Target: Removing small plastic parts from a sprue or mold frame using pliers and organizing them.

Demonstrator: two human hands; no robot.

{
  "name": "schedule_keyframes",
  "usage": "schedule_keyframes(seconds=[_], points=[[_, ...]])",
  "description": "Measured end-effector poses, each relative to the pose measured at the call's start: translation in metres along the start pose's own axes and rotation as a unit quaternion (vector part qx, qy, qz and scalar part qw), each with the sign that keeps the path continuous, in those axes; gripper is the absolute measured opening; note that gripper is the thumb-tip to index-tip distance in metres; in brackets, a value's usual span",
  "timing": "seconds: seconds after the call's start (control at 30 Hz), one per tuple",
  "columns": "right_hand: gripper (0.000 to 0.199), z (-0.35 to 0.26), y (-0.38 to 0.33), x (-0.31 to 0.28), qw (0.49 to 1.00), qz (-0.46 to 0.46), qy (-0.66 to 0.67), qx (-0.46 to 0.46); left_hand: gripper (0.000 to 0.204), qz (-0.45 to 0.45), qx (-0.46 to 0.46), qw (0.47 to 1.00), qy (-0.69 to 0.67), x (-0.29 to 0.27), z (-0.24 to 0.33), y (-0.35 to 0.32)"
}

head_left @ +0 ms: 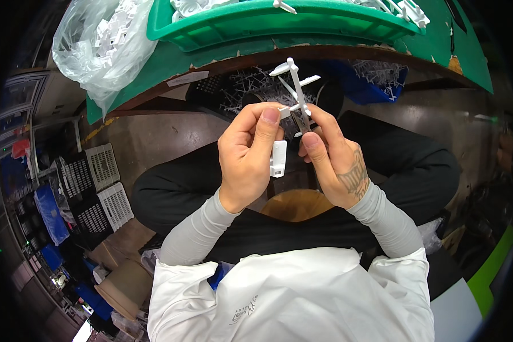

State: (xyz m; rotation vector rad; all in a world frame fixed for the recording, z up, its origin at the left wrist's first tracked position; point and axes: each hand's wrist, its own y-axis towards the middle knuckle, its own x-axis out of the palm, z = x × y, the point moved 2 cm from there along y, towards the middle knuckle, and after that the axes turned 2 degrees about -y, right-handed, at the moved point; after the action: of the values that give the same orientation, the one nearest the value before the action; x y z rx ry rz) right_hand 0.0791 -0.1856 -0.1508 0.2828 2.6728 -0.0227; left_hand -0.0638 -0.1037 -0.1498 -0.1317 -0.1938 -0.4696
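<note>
White branching stick [298, 91]: between our hands, off the desk's [165, 64] near edge | our left hand [246, 154] pinches a white clip [278, 159]; our right hand [335, 162] clamps a metal tool [301, 121] | green tray [290, 25], near edge: white parts | clear bag [74, 61], left corner: white parts | blue bin [350, 85], beneath: white sticks

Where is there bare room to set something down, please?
The green-topped table has a small bare patch toward its right edge, beside the long green plastic tray; the left end is crowded by a clear plastic bag of white plastic parts.
</note>
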Motion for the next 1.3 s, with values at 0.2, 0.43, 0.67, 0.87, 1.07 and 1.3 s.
schedule_keyframes(seconds=[0.2,0.43,0.67,0.87,1.07,1.3], points=[[0.04,0.0,0.0,0.0,1.0,0.003,-0.021,-0.002,0.028,0.006,-0.017,1.0,-0.008,0.001,0.002,-0.002],[0.038,0.0,0.0,-0.001,1.0,-0.014,-0.007,0.025,0.026,-0.011,0.0,1.0,0.016,0.002,0.001,-0.002],[0.037,-0.001,-0.001,0.001,0.999,-0.019,-0.012,0.037,0.026,0.01,-0.008,1.0,-0.019,0.005,-0.008,-0.007],[0.041,0.001,-0.005,0.004,0.997,-0.02,-0.048,0.05,0.026,0.031,-0.044,0.998,-0.027,0.008,-0.012,-0.007],[0.038,0.002,0.001,0.009,0.995,-0.03,-0.068,0.061,0.024,0.041,-0.08,0.995,-0.049,0.003,-0.016,-0.002],[0.032,0.005,0.008,0.006,0.99,-0.02,-0.126,0.058,0.019,0.08,0.045,0.995,0.027,-0.012,0.004,0.011]])
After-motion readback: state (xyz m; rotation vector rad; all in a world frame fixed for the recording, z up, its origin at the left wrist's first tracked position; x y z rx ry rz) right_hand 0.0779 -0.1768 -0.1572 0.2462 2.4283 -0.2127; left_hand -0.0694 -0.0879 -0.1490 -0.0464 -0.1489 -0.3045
